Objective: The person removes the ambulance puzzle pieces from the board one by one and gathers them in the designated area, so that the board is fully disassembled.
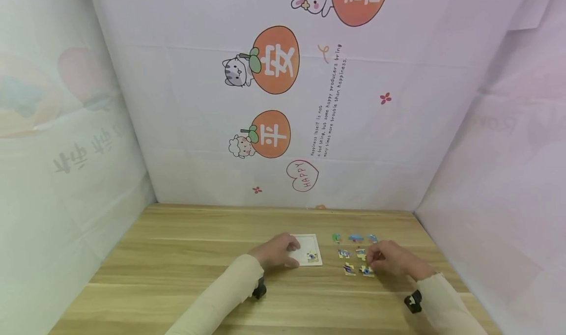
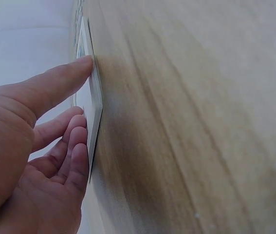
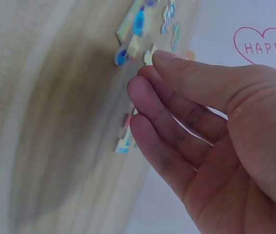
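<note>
A square white puzzle tray [image 1: 316, 246] lies on the table, with one printed jigsaw piece [image 1: 312, 257] in its near right corner. My left hand [image 1: 277, 250] holds the tray at its left side, the thumb on the near rim and the other fingers curled at the left edge. My right hand [image 1: 391, 258] is over the right end of the loose pieces, its fingers bent and thumb tip right beside a yellowish jigsaw piece [image 3: 149, 54]. Another piece [image 3: 123, 145] shows partly behind its fingertips.
Several loose jigsaw pieces lie in rows right of the tray, among them a green one [image 1: 337, 237], a blue one [image 1: 355, 237] and a blue-eyed one [image 1: 366, 271]. White printed sheets [image 1: 199, 128] wall the wooden table [image 1: 185, 256] at the back and both sides.
</note>
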Available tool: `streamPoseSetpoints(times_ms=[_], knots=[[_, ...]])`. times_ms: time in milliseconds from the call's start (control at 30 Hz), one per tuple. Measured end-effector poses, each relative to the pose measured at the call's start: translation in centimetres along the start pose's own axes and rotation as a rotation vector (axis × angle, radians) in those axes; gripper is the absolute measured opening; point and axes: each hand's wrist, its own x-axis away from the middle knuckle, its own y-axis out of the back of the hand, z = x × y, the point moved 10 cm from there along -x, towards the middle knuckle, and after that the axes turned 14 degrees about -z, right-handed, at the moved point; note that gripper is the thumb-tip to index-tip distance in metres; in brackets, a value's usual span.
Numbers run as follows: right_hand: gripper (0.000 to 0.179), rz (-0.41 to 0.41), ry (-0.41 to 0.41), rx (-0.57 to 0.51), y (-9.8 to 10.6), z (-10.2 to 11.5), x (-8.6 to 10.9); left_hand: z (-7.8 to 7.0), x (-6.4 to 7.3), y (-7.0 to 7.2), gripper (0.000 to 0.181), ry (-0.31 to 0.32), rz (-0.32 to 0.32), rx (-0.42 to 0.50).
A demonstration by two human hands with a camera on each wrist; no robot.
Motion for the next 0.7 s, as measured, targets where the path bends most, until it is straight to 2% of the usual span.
streamPoseSetpoints(times_ms=[167, 333, 700], knots=[[0.006, 0.004, 0.028, 0.051, 0.4, 0.7, -0.8, 0.0, 0.0, 0.0, 0.052, -0.003, -0.001, -0.004], [0.008, 0.008, 0.078, 0.098, 0.2, 2.6, -2.2, 0.0, 0.0, 0.0, 0.052, -0.003, -0.001, -0.008], [0.008, 0.068, 0.134, 0.114, -2.5, 7.1, -6.2, 0.4, -0.3, -0.2, 0.052, -0.011, 0.001, -0.018]])
